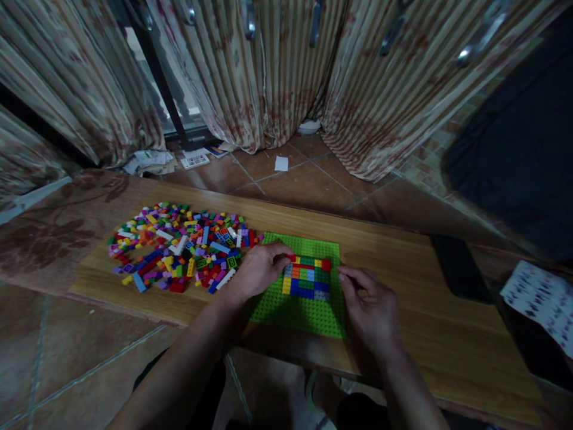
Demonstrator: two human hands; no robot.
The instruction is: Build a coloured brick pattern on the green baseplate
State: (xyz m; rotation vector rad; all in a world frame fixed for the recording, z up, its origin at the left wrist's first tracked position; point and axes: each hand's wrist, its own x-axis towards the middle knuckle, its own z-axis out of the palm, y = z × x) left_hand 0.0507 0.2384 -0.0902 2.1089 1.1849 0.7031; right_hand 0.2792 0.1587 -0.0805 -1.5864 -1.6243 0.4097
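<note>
Bricks (307,276) packed together on green baseplate (295,313)

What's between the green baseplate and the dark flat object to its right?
Head view: the right hand at the green baseplate's right edge, then bare wooden tabletop up to the dark flat object.

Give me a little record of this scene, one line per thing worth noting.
surface: wooden board
building base: green studded plate
on the base: flat patch of multicoloured bricks
loose pieces: mixed-colour pile, left of the base
left hand: fingertips at a red piece at the patch's upper left; grip unclear
right hand: by the base's right edge; anything held is unclear
far right: dark flat object
background: striped curtains
</note>
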